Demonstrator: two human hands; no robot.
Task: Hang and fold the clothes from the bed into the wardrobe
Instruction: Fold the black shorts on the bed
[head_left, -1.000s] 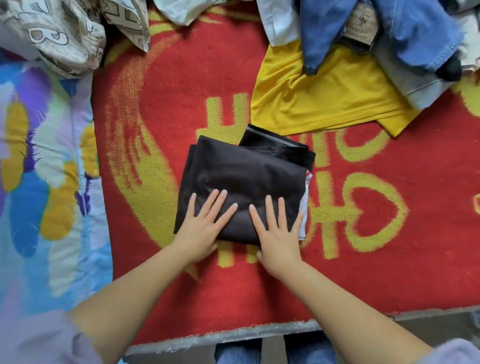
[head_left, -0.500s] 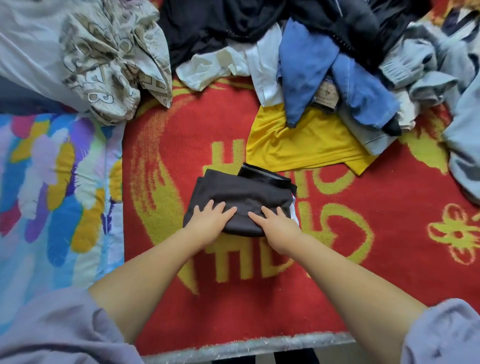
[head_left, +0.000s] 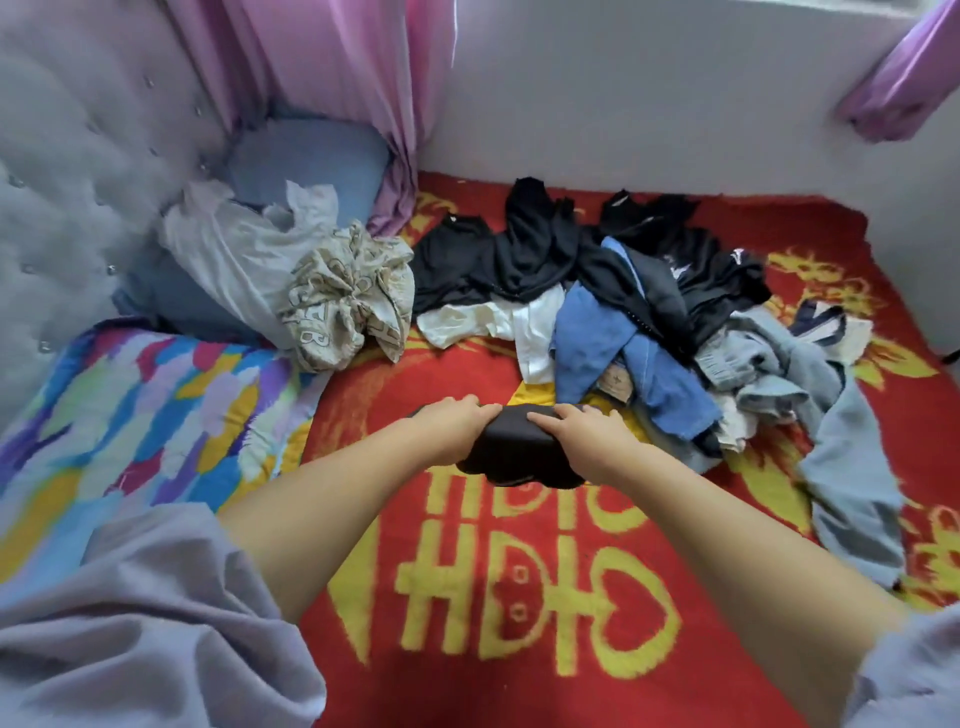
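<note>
A folded black garment (head_left: 514, 452) is lifted a little off the red and yellow blanket (head_left: 519, 597) in the middle of the bed. My left hand (head_left: 452, 423) grips its left end and my right hand (head_left: 587, 434) grips its right end, fingers curled over the top edge. Behind it lies a pile of unfolded clothes: black tops (head_left: 530, 249), a white shirt (head_left: 498, 322), blue jeans (head_left: 623, 353), pale grey denim (head_left: 779, 364) and a yellow garment (head_left: 530, 397), mostly hidden.
A patterned beige bundle (head_left: 348, 296) and a white cloth (head_left: 234, 249) lie at the left by the grey padded headboard (head_left: 67, 171). A multicoloured quilt (head_left: 130, 410) covers the left side. Pink curtains (head_left: 332, 78) and a white wall stand behind the bed.
Both hands went from pressing flat on the folded black garment to gripping its ends and raising it off the blanket. The view has tilted up and pulled back, showing the whole bed.
</note>
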